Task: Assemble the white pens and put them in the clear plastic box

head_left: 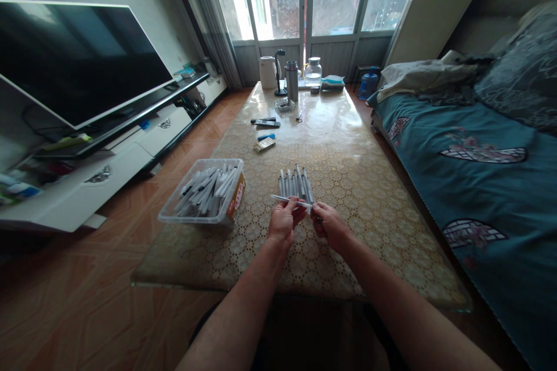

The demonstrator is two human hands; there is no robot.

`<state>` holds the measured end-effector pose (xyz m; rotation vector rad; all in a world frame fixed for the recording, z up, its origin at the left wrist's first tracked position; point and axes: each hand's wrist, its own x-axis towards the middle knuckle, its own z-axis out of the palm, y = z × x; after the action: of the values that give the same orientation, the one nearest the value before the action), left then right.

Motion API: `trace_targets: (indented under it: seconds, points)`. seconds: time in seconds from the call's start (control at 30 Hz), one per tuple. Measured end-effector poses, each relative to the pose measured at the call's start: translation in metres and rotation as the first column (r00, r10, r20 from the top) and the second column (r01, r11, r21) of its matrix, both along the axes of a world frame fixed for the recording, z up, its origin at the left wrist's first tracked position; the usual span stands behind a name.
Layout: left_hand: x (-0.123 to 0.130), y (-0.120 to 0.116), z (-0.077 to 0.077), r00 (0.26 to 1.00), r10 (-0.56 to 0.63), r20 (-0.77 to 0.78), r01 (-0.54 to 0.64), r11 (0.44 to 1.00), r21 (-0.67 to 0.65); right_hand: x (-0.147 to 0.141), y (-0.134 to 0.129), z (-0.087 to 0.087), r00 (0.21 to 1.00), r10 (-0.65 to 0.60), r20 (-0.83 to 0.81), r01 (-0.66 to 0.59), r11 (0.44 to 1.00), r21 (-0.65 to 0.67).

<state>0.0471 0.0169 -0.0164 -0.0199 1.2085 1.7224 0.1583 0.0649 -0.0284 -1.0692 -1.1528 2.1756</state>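
A slim white pen (pixel 281 198) lies across both my hands, its pointed end toward the left. My left hand (pixel 282 221) is closed on its middle, with the thumb along the barrel. At the pen's right end, my right hand (pixel 329 224) pinches it; whether a separate cap sits between those fingers cannot be made out. Just beyond my hands, a row of several similar pens (pixel 296 181) lies side by side on the table. To the left stands a clear plastic box (pixel 209 221) heaped with many more white and grey pens (pixel 208 190).
On the patterned tabletop (pixel 348 185) lie a small box (pixel 264 144), a blue lighter-like item (pixel 266 137) and remote controls (pixel 266 123). A thermos (pixel 292 82), kettle (pixel 267 72) and glass jug (pixel 312 71) stand at the far end. A bed (pixel 478 185) flanks the right side.
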Motion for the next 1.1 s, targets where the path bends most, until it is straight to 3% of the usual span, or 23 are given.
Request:
trace_targets:
  seconds: [0.23,0.33,0.5,0.6,0.7,0.83,0.93,1.03,1.1]
  points:
    - [-0.004,0.0,0.001,0.998,0.067,-0.013,-0.067,0.997,-0.023,-0.003,-0.002,0.003,0.998,-0.056,-0.001,0.056,0.993,0.108]
    - [-0.005,0.0,0.002,0.996,0.079,-0.038,-0.081,0.996,-0.032,-0.003,-0.001,0.006,0.997,-0.065,-0.039,0.067,0.997,0.031]
    - [-0.001,-0.001,0.002,0.975,-0.02,-0.22,0.023,1.0,0.009,0.0,0.002,0.007,0.989,-0.004,-0.147,-0.028,0.977,-0.213]
    - [-0.001,0.0,0.003,0.928,-0.002,-0.372,0.025,0.998,0.056,0.002,0.004,0.004,0.991,0.048,-0.124,-0.072,0.977,-0.202]
    - [-0.005,0.0,0.004,0.902,0.035,-0.43,-0.005,0.997,0.072,0.003,0.003,0.002,0.986,0.137,-0.094,-0.149,0.981,-0.124]
    - [-0.017,0.0,0.006,0.935,0.105,-0.337,-0.088,0.994,0.068,0.009,0.004,0.008,0.947,0.313,-0.075,-0.319,0.944,-0.082]
    - [-0.03,0.0,0.009,0.968,0.203,-0.147,-0.195,0.978,0.068,0.019,0.01,0.016,0.897,0.441,-0.041,-0.443,0.894,-0.066]
    - [-0.041,0.0,0.01,0.945,0.323,0.043,-0.324,0.946,0.017,0.028,0.019,0.022,0.885,0.466,-0.007,-0.466,0.885,-0.023]
    - [-0.045,0.0,0.01,0.916,0.392,0.086,-0.392,0.92,-0.015,0.031,0.024,0.023,0.898,0.439,0.017,-0.44,0.898,0.013]
